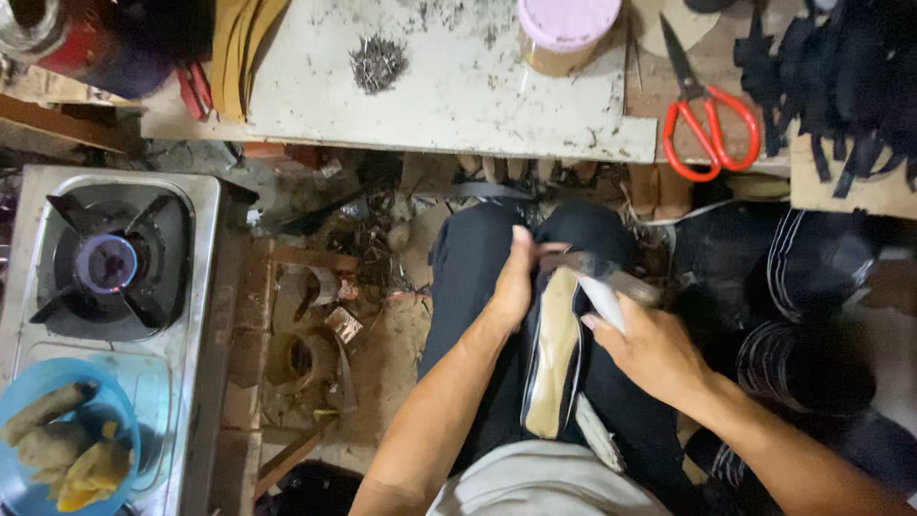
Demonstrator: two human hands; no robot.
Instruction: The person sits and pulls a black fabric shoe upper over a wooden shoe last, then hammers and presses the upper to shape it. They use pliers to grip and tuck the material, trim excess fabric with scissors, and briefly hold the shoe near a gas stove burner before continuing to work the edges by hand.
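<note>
On the lap, between the knees: a shoe (554,354), sole side up, tan insole showing, black upper around it, toe pointing away from the body.
Left hand (516,282): curled around the toe end of the shoe, fingers wrapped over the black upper, gripping it.
Right hand (654,349): clenched on a metal tool (602,287) with a pale handle; the tool's dark tip lies across the toe of the shoe, blurred.
Workbench (458,96): a white, scuffed board above the knees.
Near middle of the bench: a small heap of nails (377,62).
Far edge of the bench: a jar with a pink lid (566,24).
Right end of the bench: scissors with red handles (702,119), blades closed, beside a pile of black straps (831,86).
Left of the person: a gas stove (110,263), burner lit with a blue flame.
Near left corner of the stove: a blue bowl (57,382) holding yellowish food.
Floor between stove and legs: scraps and offcuts (330,306).
</note>
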